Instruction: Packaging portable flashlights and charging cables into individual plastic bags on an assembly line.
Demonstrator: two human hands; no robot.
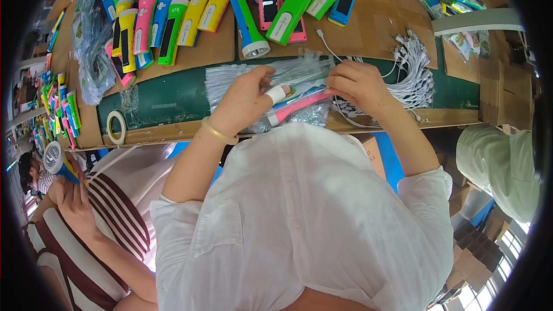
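Observation:
A pink and blue flashlight (pixel 298 107) lies in a clear plastic bag near the table's front edge, between my two hands. My left hand (pixel 245 99), with a white wrap around its thumb, is closed on the left part of the bagged flashlight. At the other end my right hand (pixel 362 87) pinches the bag, its fingertips pressed together. Beneath and behind them lie flat clear plastic bags (pixel 222 82). A bundle of white charging cables (pixel 416 75) sits just right of my right hand.
Several colourful flashlights (pixel 187 23) cover the cardboard at the back. A tape roll (pixel 116 127) is at the front left. Left of me, a co-worker's hand (pixel 75 207) holds a blue and yellow flashlight (pixel 57 159). Another person's sleeve (pixel 498 167) shows at right.

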